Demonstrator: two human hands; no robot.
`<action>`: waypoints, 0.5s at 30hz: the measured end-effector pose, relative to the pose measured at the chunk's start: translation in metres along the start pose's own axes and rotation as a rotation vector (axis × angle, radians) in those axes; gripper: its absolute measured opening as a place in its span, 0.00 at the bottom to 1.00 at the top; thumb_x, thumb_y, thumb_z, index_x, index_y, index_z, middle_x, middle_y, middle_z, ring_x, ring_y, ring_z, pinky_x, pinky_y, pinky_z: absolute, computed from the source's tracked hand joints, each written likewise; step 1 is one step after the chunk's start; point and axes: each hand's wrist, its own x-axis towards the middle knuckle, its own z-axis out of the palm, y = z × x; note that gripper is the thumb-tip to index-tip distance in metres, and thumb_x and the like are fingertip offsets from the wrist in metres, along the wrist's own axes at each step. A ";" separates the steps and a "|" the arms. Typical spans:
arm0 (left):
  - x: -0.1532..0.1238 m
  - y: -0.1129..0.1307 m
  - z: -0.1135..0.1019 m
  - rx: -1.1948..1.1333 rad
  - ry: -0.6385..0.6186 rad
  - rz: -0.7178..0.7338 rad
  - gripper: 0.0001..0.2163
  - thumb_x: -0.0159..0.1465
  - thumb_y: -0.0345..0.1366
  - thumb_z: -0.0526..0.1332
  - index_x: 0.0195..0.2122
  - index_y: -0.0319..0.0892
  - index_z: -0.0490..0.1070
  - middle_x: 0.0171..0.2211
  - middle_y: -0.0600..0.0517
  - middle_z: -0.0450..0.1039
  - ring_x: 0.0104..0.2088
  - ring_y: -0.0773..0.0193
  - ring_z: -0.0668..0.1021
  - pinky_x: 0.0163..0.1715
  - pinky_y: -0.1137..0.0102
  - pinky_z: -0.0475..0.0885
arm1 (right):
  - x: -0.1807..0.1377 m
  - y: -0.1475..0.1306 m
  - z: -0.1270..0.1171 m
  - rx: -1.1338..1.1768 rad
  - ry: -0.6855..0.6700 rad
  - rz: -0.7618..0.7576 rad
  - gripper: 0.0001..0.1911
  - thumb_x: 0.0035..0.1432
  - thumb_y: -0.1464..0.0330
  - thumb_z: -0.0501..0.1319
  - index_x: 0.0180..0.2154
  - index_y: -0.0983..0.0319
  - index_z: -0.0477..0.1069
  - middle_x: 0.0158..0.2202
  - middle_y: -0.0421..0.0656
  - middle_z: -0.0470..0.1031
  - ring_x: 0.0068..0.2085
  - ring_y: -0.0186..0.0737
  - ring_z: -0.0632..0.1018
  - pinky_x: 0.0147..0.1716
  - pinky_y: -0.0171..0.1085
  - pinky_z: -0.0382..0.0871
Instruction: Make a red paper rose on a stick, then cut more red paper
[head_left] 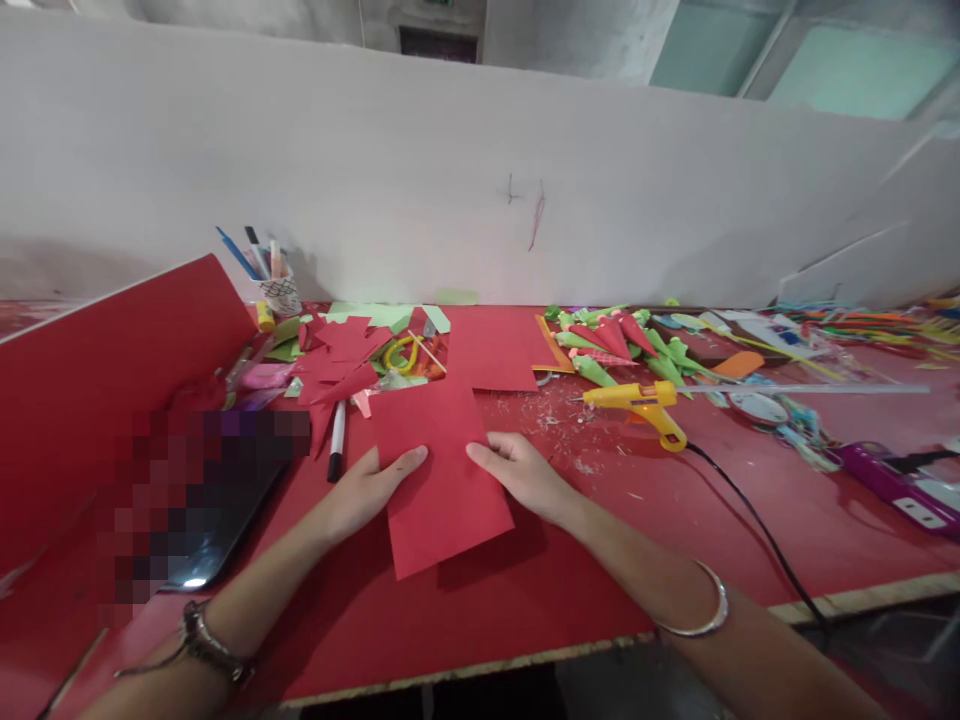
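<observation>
A rectangular sheet of red paper (446, 500) is held up over the red tabletop, slightly tilted. My left hand (375, 487) grips its left edge, thumb on top and the other fingers hidden underneath. On the opposite edge, my right hand (521, 470) pinches the sheet between thumb and curled fingers. Just beyond it lies another red paper piece (495, 348) flat on the table. A marker (337, 440) with a black cap rests near my left hand. To the right of my right hand is a yellow hot glue gun (637, 400) with a glue stick in it.
Red paper scraps (345, 345) pile up at the back left, near a cup of pens (279, 292). Green and red paper cones (619, 340) lie at the back right. A purple power strip (900, 485) sits far right; a dark tablet-like device (240, 520) lies left. A white partition (420, 180) stands behind.
</observation>
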 end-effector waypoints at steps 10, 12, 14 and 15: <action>0.000 -0.005 -0.010 0.014 0.080 0.165 0.21 0.53 0.48 0.61 0.43 0.38 0.67 0.39 0.45 0.75 0.39 0.55 0.77 0.39 0.65 0.72 | -0.001 -0.005 0.003 -0.313 0.106 -0.068 0.21 0.54 0.54 0.51 0.18 0.61 0.53 0.18 0.34 0.53 0.21 0.28 0.58 0.20 0.31 0.52; -0.001 -0.004 -0.014 -0.003 0.149 0.182 0.21 0.51 0.47 0.63 0.41 0.38 0.68 0.38 0.46 0.76 0.38 0.55 0.77 0.38 0.65 0.72 | -0.001 -0.005 0.002 -0.342 0.068 -0.089 0.21 0.54 0.55 0.52 0.18 0.61 0.52 0.18 0.34 0.53 0.21 0.28 0.57 0.20 0.30 0.51; -0.003 -0.001 -0.018 -0.018 0.174 0.217 0.18 0.51 0.46 0.63 0.37 0.38 0.69 0.37 0.46 0.76 0.37 0.55 0.77 0.38 0.66 0.72 | -0.001 -0.005 0.001 -0.338 0.025 -0.089 0.21 0.55 0.55 0.52 0.19 0.61 0.53 0.18 0.34 0.54 0.21 0.28 0.58 0.20 0.30 0.52; -0.004 0.000 -0.019 -0.022 0.174 0.232 0.17 0.51 0.45 0.63 0.36 0.38 0.70 0.37 0.46 0.76 0.37 0.56 0.77 0.38 0.67 0.72 | -0.002 -0.005 0.001 -0.326 0.012 -0.082 0.20 0.54 0.55 0.52 0.19 0.62 0.55 0.18 0.34 0.55 0.21 0.28 0.59 0.21 0.30 0.53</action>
